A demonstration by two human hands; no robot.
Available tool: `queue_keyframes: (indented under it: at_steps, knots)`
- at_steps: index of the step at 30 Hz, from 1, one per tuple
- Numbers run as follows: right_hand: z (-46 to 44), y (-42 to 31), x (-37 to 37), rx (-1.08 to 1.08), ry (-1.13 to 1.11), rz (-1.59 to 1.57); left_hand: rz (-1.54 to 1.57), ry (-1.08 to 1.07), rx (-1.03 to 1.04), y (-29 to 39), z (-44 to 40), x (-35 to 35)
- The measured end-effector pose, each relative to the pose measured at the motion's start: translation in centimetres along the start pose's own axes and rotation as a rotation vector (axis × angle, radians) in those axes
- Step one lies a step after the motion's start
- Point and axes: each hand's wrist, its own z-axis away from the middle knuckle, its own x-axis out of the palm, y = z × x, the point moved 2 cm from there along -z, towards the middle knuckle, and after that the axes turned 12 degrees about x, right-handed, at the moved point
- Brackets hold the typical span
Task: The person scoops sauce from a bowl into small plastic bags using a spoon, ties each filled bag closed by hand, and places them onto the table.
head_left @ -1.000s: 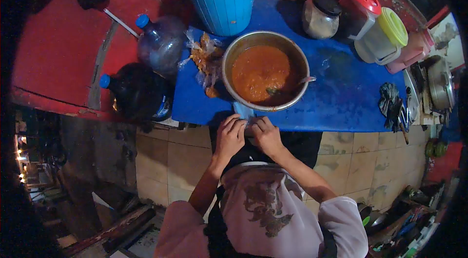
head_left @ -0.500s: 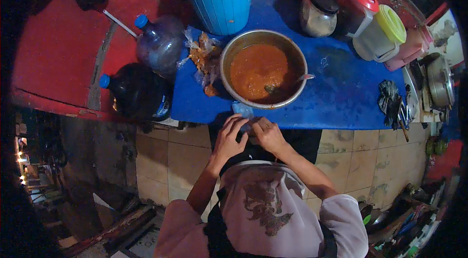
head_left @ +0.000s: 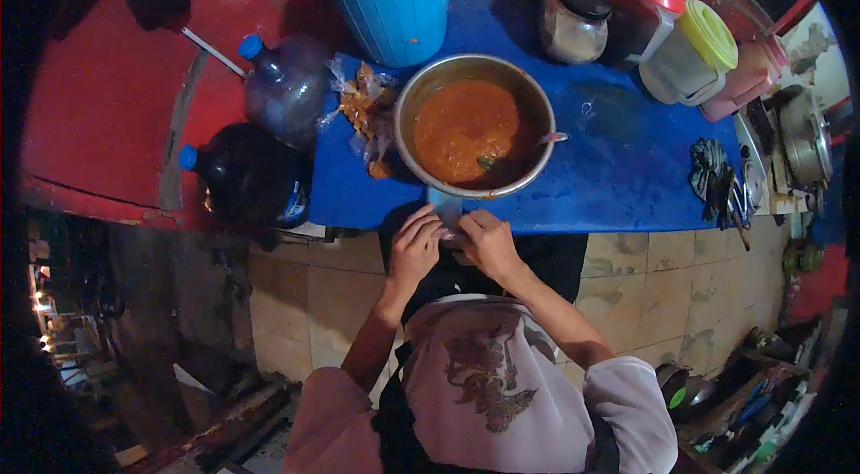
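Observation:
At the table's front edge, my left hand [head_left: 416, 245] and my right hand [head_left: 487, 243] both pinch a small clear plastic bag [head_left: 445, 204], fingers closed at its near end. The far part of the bag sticks out past my fingertips toward a large metal bowl [head_left: 403, 151]. Orange-red sauce [head_left: 466, 129] fills much of this bowl, and the handle of a spoon [head_left: 554, 138] leans on its right rim. Left of the bowl lie several knotted plastic bags of sauce [head_left: 363, 107].
Behind the bowl stands a blue lidded bucket [head_left: 394, 12]. Large bottles [head_left: 285, 84] are at the left. A jar [head_left: 575, 21] and lidded pitchers [head_left: 690, 53] line the back right. A black plastic bag [head_left: 708, 174] and utensils [head_left: 742, 196] lie at the right edge.
My hands have drawn slightly apart at the near end of the plastic bag, and more of the bag shows between them. The view has shifted slightly; the bowl and other things stay put.

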Motion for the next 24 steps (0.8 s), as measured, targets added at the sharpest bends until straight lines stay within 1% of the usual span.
queue_keyframes:
  at_steps: [1, 2, 3, 5, 6, 7, 8, 9, 11, 12, 14, 15, 16, 18, 19, 20, 21, 22, 23, 24]
  knots:
    - [0.3, 0.4, 0.5, -0.054, 0.017, -0.009, -0.025, -0.001, 0.053, 0.2, -0.1, 0.0]
    - [0.7, 0.8, 1.0, -0.108, 0.035, -0.019, -0.027, 0.000, 0.053, 0.1, -0.1, 0.0]
    - [0.6, 0.4, 0.8, -0.110, 0.034, -0.019, -0.055, 0.005, 0.071, 0.0, -0.2, 0.0]
    - [0.9, -0.7, 0.1, -0.212, 0.263, 0.010, -0.081, 0.010, 0.090, -0.2, -0.4, 0.0]
    - [0.7, -1.0, -0.3, -0.213, 0.262, 0.010, -0.139, -0.029, 0.128, 0.1, -0.8, -0.3]
    - [0.5, -1.3, -0.9, -0.275, 0.343, -0.062, -0.199, -0.068, 0.164, 0.2, -1.0, -0.5]
    - [0.5, -1.7, -1.4, -0.337, 0.423, -0.137, -0.203, -0.068, 0.163, 0.0, -1.0, -0.6]
    - [1.0, -2.1, -1.6, -0.337, 0.422, -0.139, -0.233, -0.102, 0.146, -0.4, -0.8, -0.6]
    - [1.9, -1.8, -1.7, 0.145, 0.129, -0.671, -0.233, -0.154, 0.086, -2.0, 0.5, 0.0]
    - [1.9, -2.1, -2.3, 0.151, 0.134, -0.668, -0.226, -0.158, 0.089, -1.2, -0.1, -0.3]
    - [1.5, -2.3, -2.7, 0.352, -0.053, -0.897, -0.159, -0.019, 0.015, 1.3, -1.9, -2.0]
    - [1.3, -2.2, -2.5, 0.362, -0.072, -0.955, 0.012, 0.054, -0.092, 1.6, -1.7, -2.4]
    - [1.4, -2.1, -2.5, 0.365, -0.071, -0.957, 0.012, 0.051, -0.092, 2.4, -1.5, -2.9]
    - [1.4, -1.7, -2.1, 0.359, -0.108, -0.887, 1.135, 0.233, -0.793, 3.7, -1.0, -3.2]
    - [1.5, -1.3, -1.9, 0.361, -0.113, -0.888, 1.181, 0.284, -0.802, 5.0, -1.9, -3.7]
    - [1.6, -0.9, -1.4, 0.349, -0.184, -0.853, 1.179, 0.288, -0.805, 5.4, -2.1, -4.0]
    - [1.6, -0.8, -1.3, 0.335, -0.255, -0.818, 0.906, 0.117, -0.733, 5.6, -2.3, -4.3]
    - [1.5, -0.6, -1.4, 0.334, -0.259, -0.819, 0.631, -0.048, -0.653, 5.8, -2.5, -4.5]
    - [1.4, -0.4, -1.2, 0.382, -0.389, -0.957, 0.616, 0.083, -0.618, 6.1, -3.0, -4.2]
    - [1.3, -0.3, -1.2, 0.429, -0.519, -1.093, 0.614, 0.084, -0.618, 5.8, -2.8, -4.2]
